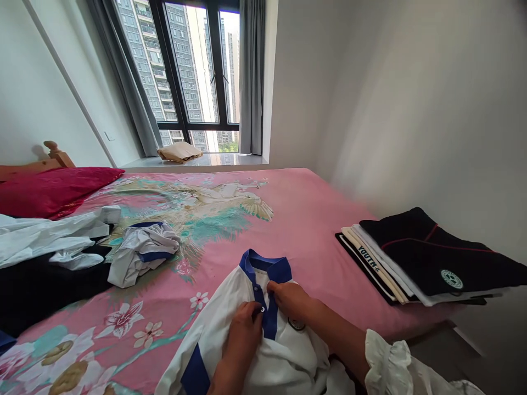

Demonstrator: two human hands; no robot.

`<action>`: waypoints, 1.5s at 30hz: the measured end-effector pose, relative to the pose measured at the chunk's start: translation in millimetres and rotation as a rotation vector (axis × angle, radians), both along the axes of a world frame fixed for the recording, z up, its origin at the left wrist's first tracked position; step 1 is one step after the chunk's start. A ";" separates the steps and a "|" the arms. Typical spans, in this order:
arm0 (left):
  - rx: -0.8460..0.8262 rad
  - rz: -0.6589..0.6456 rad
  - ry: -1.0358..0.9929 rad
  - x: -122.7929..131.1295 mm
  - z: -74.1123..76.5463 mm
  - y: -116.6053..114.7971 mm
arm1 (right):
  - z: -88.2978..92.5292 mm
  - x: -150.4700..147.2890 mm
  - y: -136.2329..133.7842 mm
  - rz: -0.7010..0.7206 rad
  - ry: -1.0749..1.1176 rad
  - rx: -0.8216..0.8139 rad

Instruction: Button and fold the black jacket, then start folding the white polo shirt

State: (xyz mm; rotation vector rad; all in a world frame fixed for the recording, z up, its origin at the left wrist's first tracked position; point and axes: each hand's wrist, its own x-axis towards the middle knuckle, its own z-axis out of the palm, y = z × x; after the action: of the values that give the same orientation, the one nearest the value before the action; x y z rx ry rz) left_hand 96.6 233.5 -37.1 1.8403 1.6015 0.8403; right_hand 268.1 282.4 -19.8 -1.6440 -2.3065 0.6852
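A white polo shirt (222, 307) with a blue collar and blue button placket lies on the bed in front of me, collar pointing away. My left hand (246, 332) is closed at the left side of the placket, where a small shiny button shows at the fingertips. Just below the collar, my right hand (291, 299) pinches the right edge of the placket. The neck opening is parted between the two hands. Part of a round chest badge shows under my right wrist. The lower shirt is rumpled and runs out of view.
Folded clothes (411, 258) are stacked at the bed's right edge by the wall. To the left lie a crumpled white-and-blue shirt (144, 249), white clothing (49, 236) and black clothing (53, 291). Behind them is a red pillow (53, 189). A beige folded item (180, 152) rests on the windowsill.
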 end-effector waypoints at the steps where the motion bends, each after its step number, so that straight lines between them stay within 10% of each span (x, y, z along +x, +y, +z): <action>1: -0.005 0.001 0.008 -0.2 -0.5 0.3 | 1.8 0.3 -0.4 0.006 -0.011 0.011; 12: -0.108 0.027 0.076 5.5 3.8 7.7 | 13.7 -4.7 8.4 -0.232 0.394 0.140; 24: -0.224 0.078 -0.166 -1.1 -2.6 19.0 | -7.0 -31.6 -53.6 -0.311 0.353 0.023; 34: -0.418 0.104 -0.488 -3.2 -4.6 27.5 | -8.3 -36.0 -40.1 -0.389 0.207 -0.057; 45: -0.313 0.152 -0.335 -2.3 -1.0 19.4 | -24.3 -32.6 -46.9 -0.450 0.389 -0.046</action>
State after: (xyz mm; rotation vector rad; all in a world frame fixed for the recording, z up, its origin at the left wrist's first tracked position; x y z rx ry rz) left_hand 94.2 252.9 -38.1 1.2998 1.5647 0.8552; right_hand 235.5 235.5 -44.1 -1.7746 -1.5948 0.8590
